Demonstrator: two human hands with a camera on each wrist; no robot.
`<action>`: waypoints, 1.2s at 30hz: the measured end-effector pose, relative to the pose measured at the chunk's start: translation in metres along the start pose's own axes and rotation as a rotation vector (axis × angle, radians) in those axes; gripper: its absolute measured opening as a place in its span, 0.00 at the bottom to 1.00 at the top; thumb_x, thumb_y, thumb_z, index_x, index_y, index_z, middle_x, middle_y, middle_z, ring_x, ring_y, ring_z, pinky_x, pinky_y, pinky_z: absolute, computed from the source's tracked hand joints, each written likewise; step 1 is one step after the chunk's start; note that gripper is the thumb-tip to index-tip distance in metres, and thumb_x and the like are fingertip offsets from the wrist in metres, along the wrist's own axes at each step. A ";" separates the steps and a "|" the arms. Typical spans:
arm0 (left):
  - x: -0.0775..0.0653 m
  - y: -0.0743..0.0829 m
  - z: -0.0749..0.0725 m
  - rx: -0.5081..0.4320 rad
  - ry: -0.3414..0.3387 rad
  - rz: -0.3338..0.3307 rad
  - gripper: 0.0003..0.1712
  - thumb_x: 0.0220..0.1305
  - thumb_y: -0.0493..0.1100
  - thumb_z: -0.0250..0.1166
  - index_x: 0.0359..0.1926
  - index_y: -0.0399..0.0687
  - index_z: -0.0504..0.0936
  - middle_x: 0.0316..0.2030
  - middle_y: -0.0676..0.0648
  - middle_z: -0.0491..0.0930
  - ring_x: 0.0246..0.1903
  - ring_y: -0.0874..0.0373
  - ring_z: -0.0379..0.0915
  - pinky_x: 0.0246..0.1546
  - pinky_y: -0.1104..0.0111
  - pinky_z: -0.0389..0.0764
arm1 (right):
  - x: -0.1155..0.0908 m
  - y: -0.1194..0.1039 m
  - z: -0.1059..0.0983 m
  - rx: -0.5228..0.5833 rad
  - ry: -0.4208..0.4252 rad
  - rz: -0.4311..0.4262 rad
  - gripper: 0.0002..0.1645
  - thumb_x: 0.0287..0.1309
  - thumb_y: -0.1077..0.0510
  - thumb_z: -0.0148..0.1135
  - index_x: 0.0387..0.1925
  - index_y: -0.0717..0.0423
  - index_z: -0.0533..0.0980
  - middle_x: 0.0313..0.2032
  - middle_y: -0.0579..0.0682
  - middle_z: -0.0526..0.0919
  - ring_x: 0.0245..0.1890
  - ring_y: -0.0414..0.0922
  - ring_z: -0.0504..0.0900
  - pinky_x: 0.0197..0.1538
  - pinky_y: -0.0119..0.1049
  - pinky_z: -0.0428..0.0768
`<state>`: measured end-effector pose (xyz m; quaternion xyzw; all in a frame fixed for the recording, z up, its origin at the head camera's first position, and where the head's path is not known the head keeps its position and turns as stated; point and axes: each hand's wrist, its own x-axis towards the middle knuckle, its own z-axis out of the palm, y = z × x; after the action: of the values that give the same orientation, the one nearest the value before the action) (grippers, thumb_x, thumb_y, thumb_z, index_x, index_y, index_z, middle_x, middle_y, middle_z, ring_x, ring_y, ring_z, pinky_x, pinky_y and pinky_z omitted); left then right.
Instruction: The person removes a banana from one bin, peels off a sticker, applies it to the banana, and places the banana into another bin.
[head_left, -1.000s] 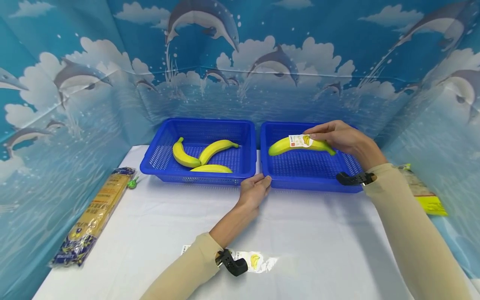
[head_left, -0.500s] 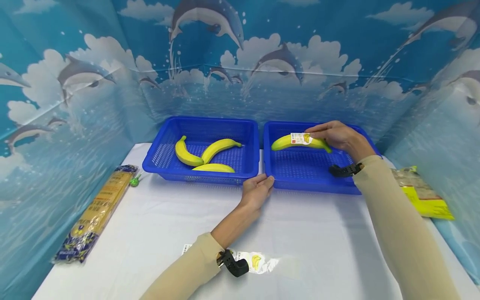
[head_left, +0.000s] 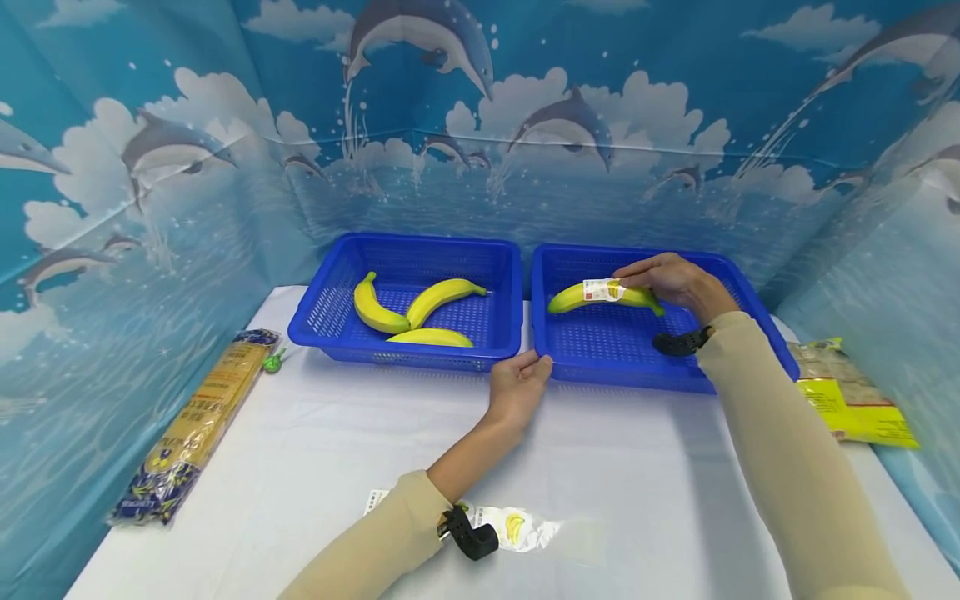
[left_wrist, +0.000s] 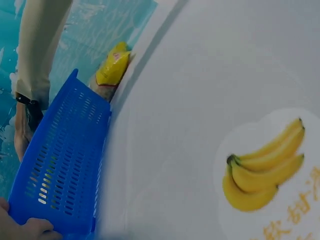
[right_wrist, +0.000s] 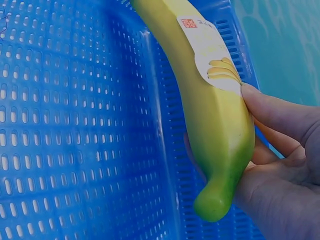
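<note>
My right hand (head_left: 671, 279) grips a yellow banana (head_left: 566, 299) with greenish ends and a white sticker (right_wrist: 212, 55) on its side. In the right wrist view the thumb presses near the sticker's edge and fingers curl behind the banana. The banana is over the right blue plastic basket (head_left: 600, 369); whether it touches the basket's floor I cannot tell. My left hand (head_left: 517, 387) holds that basket's front left corner, its fingers at the rim, as the left wrist view also shows. Beside it, the left blue basket (head_left: 405, 356) contains several bananas (head_left: 442, 296).
A strip of banana stickers (head_left: 506, 527) lies on the white table (head_left: 637, 475), partly behind the left forearm. A spaghetti packet (head_left: 198, 417) and a small green item (head_left: 273, 362) are at left. A yellow-and-clear bag (head_left: 855, 400) lies at right. Dolphin-print cloth (head_left: 420, 192) encloses the table.
The right hand has moved slightly left and lower over the right basket with the banana. The left hand keeps its hold on the basket corner. The head view has shifted a little.
</note>
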<state>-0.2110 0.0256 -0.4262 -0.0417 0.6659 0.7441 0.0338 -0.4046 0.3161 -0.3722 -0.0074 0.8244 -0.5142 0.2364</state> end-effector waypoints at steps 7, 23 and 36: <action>-0.001 0.005 -0.001 0.210 0.010 0.088 0.18 0.77 0.39 0.67 0.60 0.31 0.86 0.51 0.38 0.90 0.55 0.50 0.88 0.56 0.65 0.88 | 0.001 0.001 0.002 -0.008 -0.006 0.009 0.33 0.82 0.62 0.56 0.80 0.69 0.61 0.82 0.70 0.54 0.76 0.62 0.63 0.77 0.55 0.68; -0.003 0.008 -0.006 0.379 -0.026 0.220 0.14 0.77 0.40 0.67 0.53 0.34 0.90 0.46 0.41 0.92 0.52 0.51 0.89 0.55 0.68 0.88 | 0.007 0.014 0.001 0.031 -0.025 0.043 0.33 0.80 0.67 0.56 0.79 0.72 0.60 0.83 0.70 0.51 0.81 0.66 0.55 0.82 0.60 0.61; -0.003 0.006 -0.009 0.407 -0.027 0.235 0.16 0.77 0.42 0.68 0.57 0.35 0.89 0.50 0.41 0.91 0.55 0.49 0.88 0.58 0.64 0.87 | 0.014 0.022 0.004 0.019 -0.057 0.040 0.33 0.81 0.66 0.55 0.80 0.71 0.59 0.80 0.68 0.58 0.81 0.66 0.57 0.82 0.61 0.60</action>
<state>-0.2081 0.0161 -0.4207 0.0535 0.8019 0.5939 -0.0364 -0.4103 0.3200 -0.3975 -0.0032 0.8125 -0.5166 0.2699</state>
